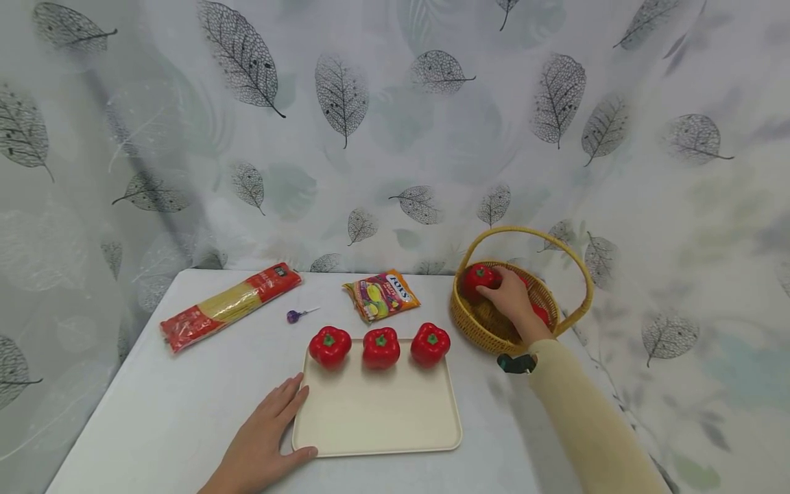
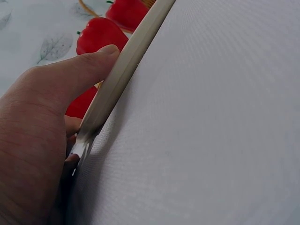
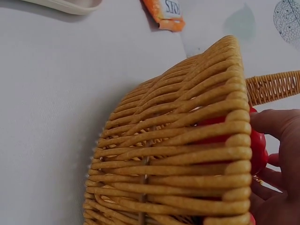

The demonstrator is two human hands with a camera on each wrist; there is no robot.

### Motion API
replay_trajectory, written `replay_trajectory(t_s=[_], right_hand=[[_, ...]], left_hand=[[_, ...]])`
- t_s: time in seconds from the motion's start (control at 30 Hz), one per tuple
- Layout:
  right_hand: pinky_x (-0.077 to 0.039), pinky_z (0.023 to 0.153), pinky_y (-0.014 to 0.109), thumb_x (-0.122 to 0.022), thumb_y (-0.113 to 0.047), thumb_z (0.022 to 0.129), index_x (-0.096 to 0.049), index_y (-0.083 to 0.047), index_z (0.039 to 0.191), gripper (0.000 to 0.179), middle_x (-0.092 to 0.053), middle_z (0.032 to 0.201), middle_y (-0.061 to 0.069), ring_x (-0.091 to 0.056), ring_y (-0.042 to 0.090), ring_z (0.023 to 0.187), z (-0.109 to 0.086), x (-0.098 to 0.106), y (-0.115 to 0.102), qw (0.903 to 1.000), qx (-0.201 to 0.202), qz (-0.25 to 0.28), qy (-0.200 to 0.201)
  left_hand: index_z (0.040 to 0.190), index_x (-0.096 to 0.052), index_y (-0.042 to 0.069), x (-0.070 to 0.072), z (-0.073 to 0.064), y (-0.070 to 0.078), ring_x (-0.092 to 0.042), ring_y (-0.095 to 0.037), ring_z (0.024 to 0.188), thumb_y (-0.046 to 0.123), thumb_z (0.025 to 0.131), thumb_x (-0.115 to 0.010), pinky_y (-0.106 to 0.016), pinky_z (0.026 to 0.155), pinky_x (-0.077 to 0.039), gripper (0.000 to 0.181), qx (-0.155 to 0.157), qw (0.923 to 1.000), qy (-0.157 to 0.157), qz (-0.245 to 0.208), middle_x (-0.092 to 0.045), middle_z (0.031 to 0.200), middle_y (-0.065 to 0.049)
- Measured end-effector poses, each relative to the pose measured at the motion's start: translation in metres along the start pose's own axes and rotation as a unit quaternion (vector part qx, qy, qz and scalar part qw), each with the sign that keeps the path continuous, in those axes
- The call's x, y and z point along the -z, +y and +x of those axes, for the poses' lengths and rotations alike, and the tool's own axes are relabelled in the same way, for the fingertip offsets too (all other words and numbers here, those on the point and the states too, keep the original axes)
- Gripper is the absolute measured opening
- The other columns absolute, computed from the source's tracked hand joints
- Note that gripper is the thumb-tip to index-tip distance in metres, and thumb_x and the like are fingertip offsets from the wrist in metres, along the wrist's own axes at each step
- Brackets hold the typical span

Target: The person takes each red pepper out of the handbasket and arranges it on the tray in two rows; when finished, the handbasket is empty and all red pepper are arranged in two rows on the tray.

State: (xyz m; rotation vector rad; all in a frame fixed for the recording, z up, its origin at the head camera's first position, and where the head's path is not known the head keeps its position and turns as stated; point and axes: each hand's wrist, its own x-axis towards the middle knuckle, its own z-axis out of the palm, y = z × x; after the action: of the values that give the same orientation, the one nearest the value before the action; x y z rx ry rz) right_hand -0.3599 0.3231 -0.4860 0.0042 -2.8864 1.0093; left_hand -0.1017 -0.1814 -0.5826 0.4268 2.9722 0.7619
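Note:
In the head view my left hand (image 1: 265, 432) rests at the near left corner of a cream tray (image 1: 379, 418). Its fingers lie fairly straight along the left side, and the thumb touches the near rim. Three red bell peppers (image 1: 380, 348) stand in a row along the tray's far edge. To the right, my right hand (image 1: 511, 298) reaches into a wicker basket (image 1: 484, 336) and grips a red bell pepper (image 1: 476, 277) at its left side. More red shows in the basket behind that hand. Basket weave hides part of the gripped pepper (image 3: 258, 152) in the right wrist view.
Behind the tray lie an orange candy bag (image 1: 382, 295), a purple lollipop (image 1: 293, 315) and a red-and-yellow pack of noodles (image 1: 231, 307). The basket's tall handle (image 1: 583, 274) arches over it. A leaf-print curtain (image 1: 395, 158) hangs along the white table's (image 1: 160, 412) back edge.

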Motion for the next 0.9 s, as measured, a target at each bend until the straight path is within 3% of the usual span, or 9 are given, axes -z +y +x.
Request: replay_trajectory(t_s=[0.9], right_hand=[[-0.037,0.122,0.062,-0.077,-0.028,0.102,-0.046,0.009,0.157,0.073,-0.048,0.153,0.033,-0.045,0.05,0.145,-0.0014,-0.0069,0.0028,0.9996,0.016,-0.009,0.023]], left_hand=[[0.167,-0.046,0.016,0.0005,0.0007,0.0001,-0.03,-0.031,0.161,0.087,0.083,-0.066,-0.065,0.121,-0.036,0.111,0.01,0.9999,-0.011,-0.003,-0.029,0.178,-0.003]])
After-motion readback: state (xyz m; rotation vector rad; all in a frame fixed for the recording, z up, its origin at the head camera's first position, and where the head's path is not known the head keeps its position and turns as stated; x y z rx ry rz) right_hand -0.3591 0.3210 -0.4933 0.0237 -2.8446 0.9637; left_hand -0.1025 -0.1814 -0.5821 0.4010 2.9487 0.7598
